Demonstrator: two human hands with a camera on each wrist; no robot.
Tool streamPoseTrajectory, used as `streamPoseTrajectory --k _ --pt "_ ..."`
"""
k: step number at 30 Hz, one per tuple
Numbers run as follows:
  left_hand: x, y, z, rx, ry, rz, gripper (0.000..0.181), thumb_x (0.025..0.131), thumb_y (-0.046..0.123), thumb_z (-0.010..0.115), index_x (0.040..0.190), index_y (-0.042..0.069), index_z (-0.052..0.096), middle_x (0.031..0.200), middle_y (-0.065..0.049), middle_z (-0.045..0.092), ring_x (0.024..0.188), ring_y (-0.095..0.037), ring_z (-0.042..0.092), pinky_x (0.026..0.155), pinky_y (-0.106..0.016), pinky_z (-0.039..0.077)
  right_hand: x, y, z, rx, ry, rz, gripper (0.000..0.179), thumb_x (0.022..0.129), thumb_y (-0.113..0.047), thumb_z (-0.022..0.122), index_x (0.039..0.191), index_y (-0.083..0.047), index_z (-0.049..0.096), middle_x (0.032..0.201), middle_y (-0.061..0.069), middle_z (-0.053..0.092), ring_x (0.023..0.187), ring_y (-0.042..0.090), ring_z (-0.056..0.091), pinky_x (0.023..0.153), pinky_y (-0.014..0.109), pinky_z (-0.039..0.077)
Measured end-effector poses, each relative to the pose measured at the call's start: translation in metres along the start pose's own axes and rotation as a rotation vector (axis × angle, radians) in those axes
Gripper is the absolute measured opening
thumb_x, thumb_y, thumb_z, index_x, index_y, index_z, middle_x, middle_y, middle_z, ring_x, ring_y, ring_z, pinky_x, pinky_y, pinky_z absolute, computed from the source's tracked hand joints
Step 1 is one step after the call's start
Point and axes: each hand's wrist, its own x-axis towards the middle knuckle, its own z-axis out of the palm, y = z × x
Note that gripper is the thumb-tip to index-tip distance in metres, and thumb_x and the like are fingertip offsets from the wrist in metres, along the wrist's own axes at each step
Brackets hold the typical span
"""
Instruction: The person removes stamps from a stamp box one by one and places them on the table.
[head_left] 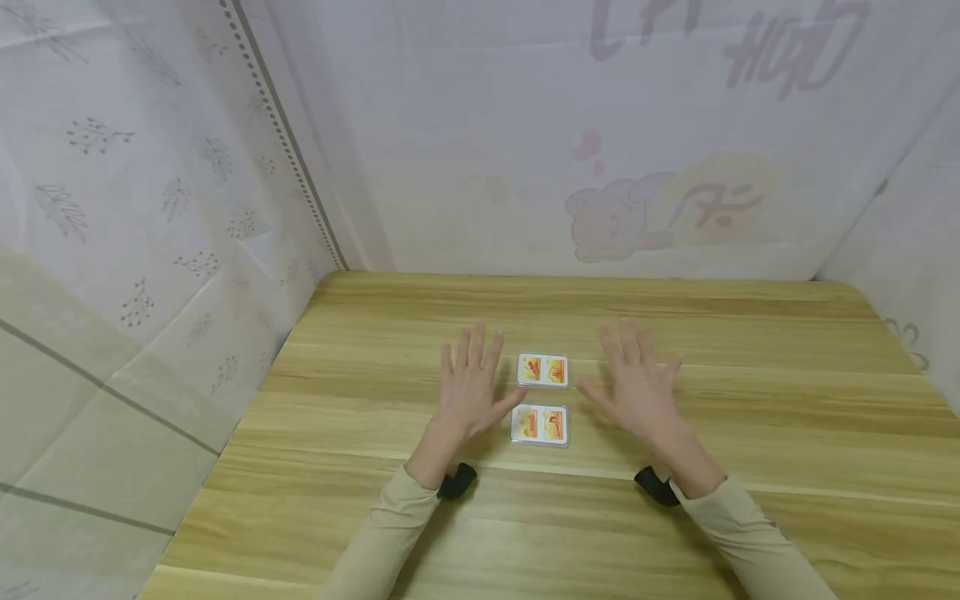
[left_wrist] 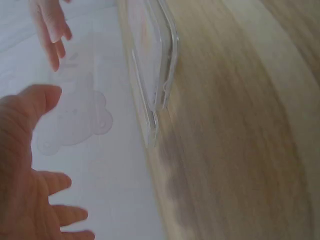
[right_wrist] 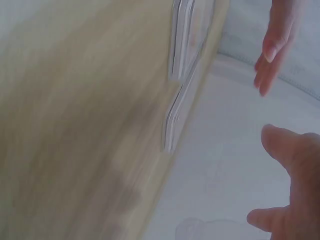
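Two flat, clear plastic cases with orange-and-yellow printed cards lie on the wooden table, one behind the other. The far case [head_left: 543,370] and the near case [head_left: 539,425] are a short gap apart. To their left is my left hand [head_left: 468,392], fingers spread, its thumb close to both cases. My right hand [head_left: 637,392] is spread out on the right side, thumb pointing at the far case. Both hands hold nothing. In the left wrist view the near case [left_wrist: 152,50] shows edge-on, and the hand appears raised above the tabletop.
The wooden table [head_left: 337,517] reaches back to a pale printed cloth [head_left: 465,150] with a bear drawing. Another patterned cloth [head_left: 150,217] hangs along the left. A black band [head_left: 458,482] sits by the left wrist, and a black piece [head_left: 657,486] by the right.
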Motion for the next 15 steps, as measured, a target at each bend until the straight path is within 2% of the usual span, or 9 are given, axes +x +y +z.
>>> streamPoseTrajectory --k 4,8,11,15 --pt "-0.001 -0.003 0.000 -0.138 0.006 0.067 0.086 0.083 0.057 0.057 0.145 0.004 0.029 0.149 -0.021 0.027 0.136 -0.038 0.023 0.107 -0.058 0.021 -0.001 -0.007 0.003 0.051 -0.004 -0.044 0.085 0.083 -0.051 0.064 0.146 -0.007 0.027 0.147 0.024 0.028 0.132 0.047 0.025 0.087 0.080 0.016" --pt "-0.003 -0.005 -0.001 -0.300 -0.012 0.123 0.080 0.079 0.050 0.067 0.135 -0.001 0.043 0.138 -0.019 0.044 0.128 -0.035 0.039 0.103 -0.050 0.034 -0.003 -0.013 0.007 0.126 -0.002 -0.100 0.081 0.081 -0.044 0.069 0.140 -0.001 0.036 0.139 0.023 0.041 0.126 0.043 0.037 0.092 0.070 0.030" --pt "-0.005 -0.005 0.000 -0.403 -0.062 0.144 0.075 0.075 0.045 0.074 0.127 -0.003 0.051 0.130 -0.017 0.051 0.121 -0.033 0.047 0.098 -0.045 0.041 -0.004 -0.017 0.010 0.211 -0.028 -0.117 0.076 0.079 -0.037 0.074 0.135 0.003 0.041 0.132 0.023 0.048 0.121 0.041 0.044 0.095 0.059 0.037" --pt "-0.006 -0.005 0.002 -0.503 -0.139 0.163 0.072 0.070 0.036 0.081 0.123 -0.005 0.053 0.123 -0.016 0.055 0.115 -0.032 0.051 0.097 -0.043 0.042 -0.006 -0.023 0.014 0.272 -0.086 -0.106 0.070 0.077 -0.033 0.076 0.129 0.004 0.048 0.123 0.021 0.054 0.113 0.038 0.051 0.092 0.051 0.044"
